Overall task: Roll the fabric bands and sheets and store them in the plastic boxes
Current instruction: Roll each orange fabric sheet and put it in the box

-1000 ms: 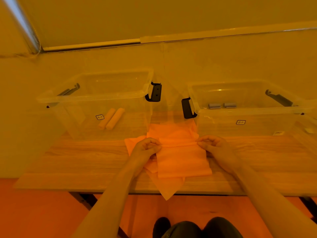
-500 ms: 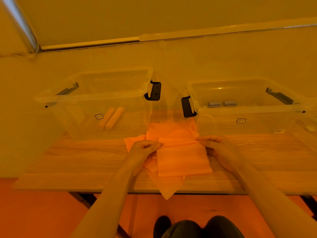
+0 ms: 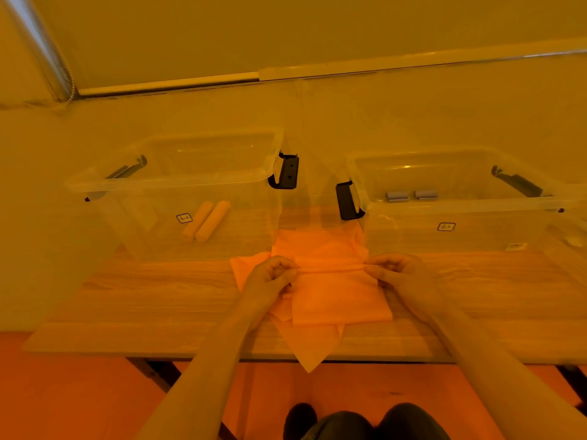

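1. Since the earlier frames little had moved: both hands stayed at the far edge of the top orange sheet (image 3: 340, 296), and the narrow fold along that edge looked about the same, perhaps slightly tighter.
2. The left hand (image 3: 270, 281) had its fingers curled in, pinching the fold at its left end; the right hand (image 3: 400, 274) pinched the fold at its right end in the same way.
3. The fingertips were tucked under the knuckles, so how much fabric each hand held could not be made out.
4. Strong orange light tinted everything, making true colours hard to judge. The right box (image 3: 460, 223) was cut off at the frame edge.
5. The top sheet lay flat on the wooden table (image 3: 143, 296), between and just in front of the two clear boxes, over a loose pile of orange sheets (image 3: 308, 347), one corner of which hung over the near table edge.
6. The left box (image 3: 178, 192) held two orange rolls (image 3: 206, 223) lying side by side; the right box held two grey rolls (image 3: 409, 195) near its back.
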